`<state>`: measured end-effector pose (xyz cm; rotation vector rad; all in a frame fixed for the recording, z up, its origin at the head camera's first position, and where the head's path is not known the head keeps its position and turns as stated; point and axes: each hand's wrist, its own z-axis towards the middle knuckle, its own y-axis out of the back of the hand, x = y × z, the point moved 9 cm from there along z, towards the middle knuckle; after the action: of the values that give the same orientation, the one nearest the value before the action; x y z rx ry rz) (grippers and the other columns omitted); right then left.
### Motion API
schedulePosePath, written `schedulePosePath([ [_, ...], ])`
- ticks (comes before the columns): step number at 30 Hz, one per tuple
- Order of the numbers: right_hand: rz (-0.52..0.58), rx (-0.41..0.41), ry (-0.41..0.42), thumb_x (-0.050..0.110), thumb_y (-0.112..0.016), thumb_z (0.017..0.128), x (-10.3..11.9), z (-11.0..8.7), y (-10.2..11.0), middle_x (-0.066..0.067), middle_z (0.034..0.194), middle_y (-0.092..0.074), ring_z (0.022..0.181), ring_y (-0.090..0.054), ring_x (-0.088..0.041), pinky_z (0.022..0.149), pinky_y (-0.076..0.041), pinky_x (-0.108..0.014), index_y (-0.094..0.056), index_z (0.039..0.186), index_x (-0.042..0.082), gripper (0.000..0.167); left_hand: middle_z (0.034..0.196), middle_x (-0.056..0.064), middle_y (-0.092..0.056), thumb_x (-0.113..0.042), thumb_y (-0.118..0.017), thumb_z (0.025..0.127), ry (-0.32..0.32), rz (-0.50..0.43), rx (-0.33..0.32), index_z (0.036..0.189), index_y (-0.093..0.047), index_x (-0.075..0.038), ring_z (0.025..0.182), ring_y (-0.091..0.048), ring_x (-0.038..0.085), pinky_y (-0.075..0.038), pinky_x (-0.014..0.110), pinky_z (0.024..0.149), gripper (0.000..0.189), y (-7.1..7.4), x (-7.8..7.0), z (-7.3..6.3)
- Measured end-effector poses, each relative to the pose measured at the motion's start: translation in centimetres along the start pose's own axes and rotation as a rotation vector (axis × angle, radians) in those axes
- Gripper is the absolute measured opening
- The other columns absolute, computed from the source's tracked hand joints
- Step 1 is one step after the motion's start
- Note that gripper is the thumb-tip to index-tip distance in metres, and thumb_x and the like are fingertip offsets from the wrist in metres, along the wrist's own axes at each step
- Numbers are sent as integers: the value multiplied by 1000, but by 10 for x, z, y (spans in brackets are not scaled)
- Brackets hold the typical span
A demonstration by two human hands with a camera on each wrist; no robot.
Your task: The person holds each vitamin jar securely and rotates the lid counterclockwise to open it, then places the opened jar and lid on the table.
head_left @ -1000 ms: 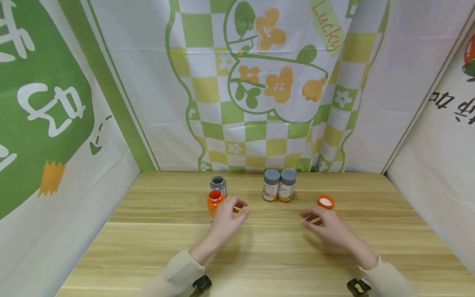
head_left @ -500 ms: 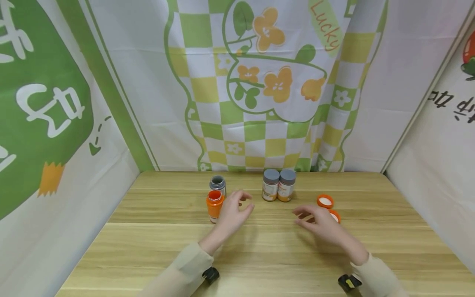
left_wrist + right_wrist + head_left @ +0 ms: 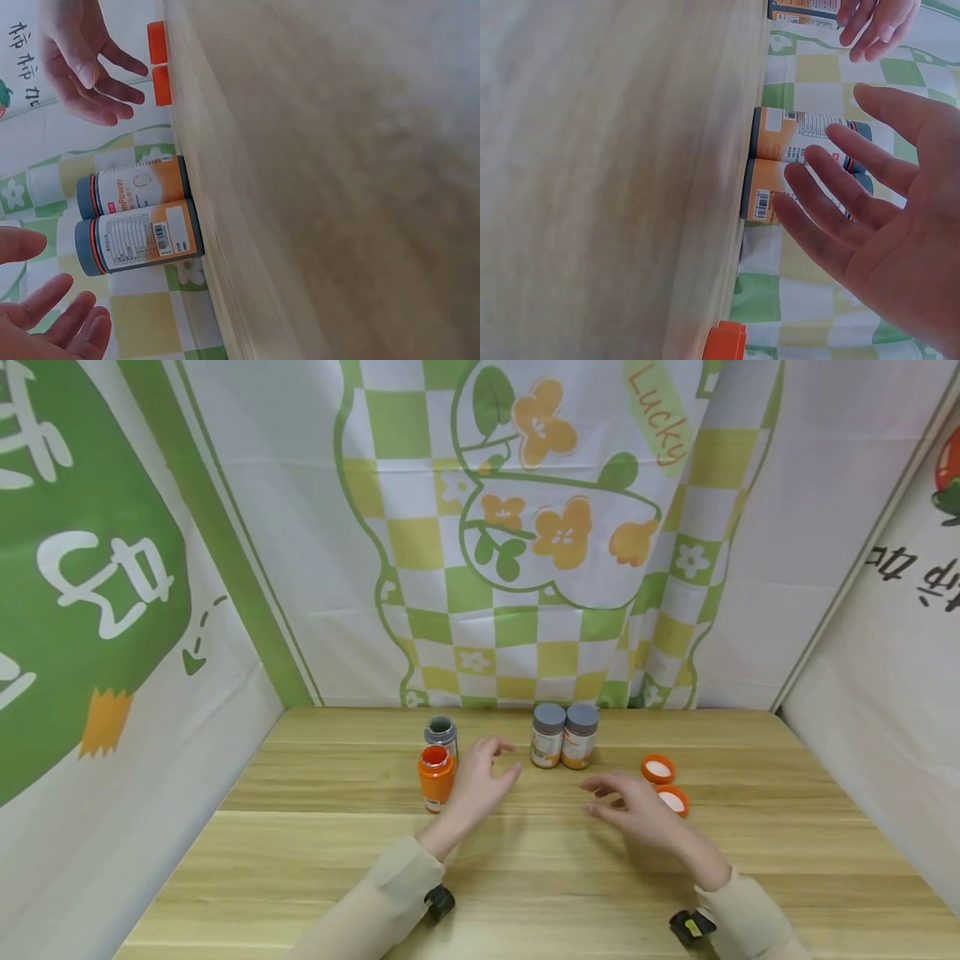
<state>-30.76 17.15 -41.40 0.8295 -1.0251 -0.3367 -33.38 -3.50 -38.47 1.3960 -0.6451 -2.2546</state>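
Note:
Two supplement bottles with grey lids, a left one (image 3: 547,739) and a right one (image 3: 579,742), stand side by side at the back middle of the table. My left hand (image 3: 477,781) hovers left of them, fingers loosely bent, holding nothing. Close beside that hand stand an uncapped orange bottle (image 3: 436,781) and, behind it, an uncapped grey bottle (image 3: 441,731). My right hand (image 3: 637,810) is in the air in front of the lidded pair and to their right, its fingers spread and relaxed in the right wrist view. Two orange caps (image 3: 658,768) lie just beyond it, white insides up.
The wooden table (image 3: 315,860) ends at a back wall hung with a checked green and yellow cloth (image 3: 517,635). White printed sheets close off both sides.
Both hands have drifted inward, the left to the right and the right to the left. More of the orange bottle and the nearer cap now shows. The bottles and caps stay in place.

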Motion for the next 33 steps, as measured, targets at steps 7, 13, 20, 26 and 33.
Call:
schedulePosePath([
  [7,-5,20,-75,24,-65,89,-9,1,-2,-5,117,-63,110,-59,-30,85,-52,-42,-62,119,8,35,117,13,-60,-19,-67,84,52,0,25,115,-61,-7,108,-54,30,-43,45,93,34,-8,8,8],
  [13,2,37,-70,28,-64,89,-12,4,-4,-8,119,-62,110,-58,-33,85,-52,-43,-60,120,7,38,124,12,-57,-22,-68,83,104,13,69,122,-57,-6,114,-53,32,-43,46,95,44,-18,14,15],
  [20,27,44,-62,30,-64,89,-15,7,-7,-9,121,-62,110,-58,-35,85,-52,-43,-59,122,7,40,125,10,-58,-23,-73,79,157,25,94,122,-56,-6,112,-54,29,-44,45,94,49,-27,24,23],
  [26,26,47,-85,28,-63,90,-18,8,-7,-6,122,-61,111,-58,-33,86,-52,-42,-59,123,8,39,125,11,-59,-22,-75,77,205,-13,110,124,-56,-5,112,-56,29,-45,45,93,53,-34,32,31],
  [33,26,45,-92,28,-64,90,-17,10,-5,-6,121,-61,111,-58,-33,86,-53,-40,-59,122,8,39,125,18,-59,-16,-76,76,204,-106,113,123,-55,1,112,-55,35,-45,47,93,54,-42,36,40],
])
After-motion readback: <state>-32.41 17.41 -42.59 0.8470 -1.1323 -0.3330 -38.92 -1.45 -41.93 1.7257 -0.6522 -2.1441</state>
